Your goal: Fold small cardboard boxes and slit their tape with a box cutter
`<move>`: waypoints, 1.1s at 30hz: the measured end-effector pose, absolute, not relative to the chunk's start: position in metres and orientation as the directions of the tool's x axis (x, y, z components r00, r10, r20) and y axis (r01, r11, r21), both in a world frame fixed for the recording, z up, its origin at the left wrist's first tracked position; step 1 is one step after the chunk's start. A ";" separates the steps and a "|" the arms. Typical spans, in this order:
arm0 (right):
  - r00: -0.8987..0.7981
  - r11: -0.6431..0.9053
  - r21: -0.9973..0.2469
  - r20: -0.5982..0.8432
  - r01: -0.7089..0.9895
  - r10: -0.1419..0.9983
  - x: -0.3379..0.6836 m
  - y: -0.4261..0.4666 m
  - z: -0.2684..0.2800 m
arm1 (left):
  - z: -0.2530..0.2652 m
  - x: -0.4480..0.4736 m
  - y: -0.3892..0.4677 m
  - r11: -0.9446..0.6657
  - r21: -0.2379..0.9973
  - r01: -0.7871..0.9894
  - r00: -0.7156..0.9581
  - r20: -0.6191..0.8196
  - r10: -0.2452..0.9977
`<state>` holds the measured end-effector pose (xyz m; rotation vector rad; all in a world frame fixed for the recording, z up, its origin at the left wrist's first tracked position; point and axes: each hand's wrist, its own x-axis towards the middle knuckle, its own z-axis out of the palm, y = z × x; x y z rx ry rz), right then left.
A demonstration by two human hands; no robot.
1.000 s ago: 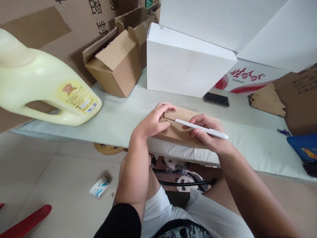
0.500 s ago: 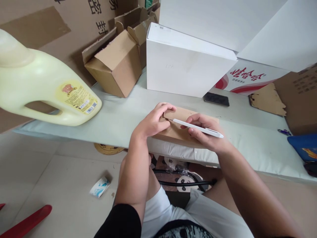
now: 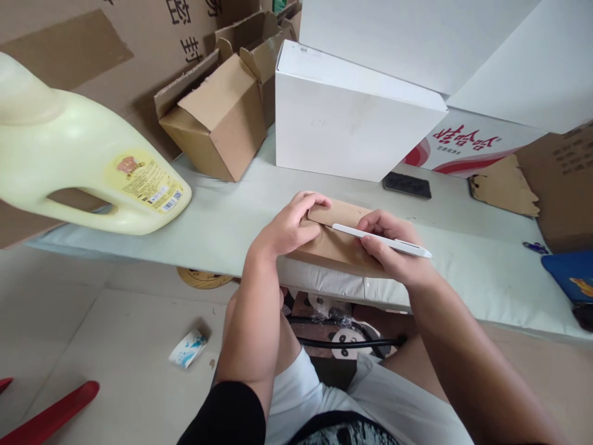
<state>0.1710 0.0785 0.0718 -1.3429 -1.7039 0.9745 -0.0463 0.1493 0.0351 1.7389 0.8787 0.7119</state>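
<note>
A flat brown cardboard box lies near the front edge of the padded surface. My left hand grips its left end, thumb and fingers bent over the top. In my right hand, thumb and fingers close around a slim white utility knife. The knife slants across the box top, its tip end close to my left thumb and at a slit between the top flaps. How deep the blade sits cannot be made out.
A large pale yellow jug stands at left. Behind are an opened cardboard box and a white box. A black phone lies before the white box. A blue pouch sits at far right.
My right hand has drawn the knife slightly to the right along the box top. My left hand keeps its hold on the box with little movement.
</note>
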 end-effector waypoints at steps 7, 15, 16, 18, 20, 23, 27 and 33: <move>-0.185 0.182 -0.895 0.114 0.407 0.976 0.171 0.078 0.072 | 0.036 -0.043 0.150 -0.190 0.952 0.241 0.516 0.040 0.855; -0.195 0.257 -0.847 0.185 0.466 0.963 0.174 0.078 0.068 | 0.034 -0.041 0.150 -0.181 0.957 0.227 0.486 0.050 0.872; -0.194 0.263 -0.840 0.191 0.474 0.962 0.174 0.078 0.068 | 0.034 -0.041 0.150 -0.184 0.957 0.225 0.487 0.053 0.872; -0.192 0.268 -0.831 0.197 0.488 0.961 0.174 0.078 0.069 | 0.034 -0.042 0.150 -0.189 0.956 0.226 0.488 0.057 0.871; -0.190 0.266 -0.831 0.197 0.488 0.962 0.174 0.077 0.069 | 0.035 -0.042 0.150 -0.195 0.953 0.232 0.494 0.057 0.868; -0.193 0.249 -0.851 0.178 0.462 0.965 0.175 0.076 0.070 | 0.036 -0.043 0.150 -0.205 0.947 0.246 0.507 0.055 0.860; -0.202 0.239 -0.849 0.160 0.471 0.966 0.175 0.076 0.069 | 0.036 -0.042 0.149 -0.191 0.950 0.246 0.499 0.045 0.866; -0.227 0.303 -0.807 0.215 0.506 0.950 0.175 0.079 0.067 | 0.034 -0.042 0.150 -0.170 0.958 0.233 0.490 0.036 0.871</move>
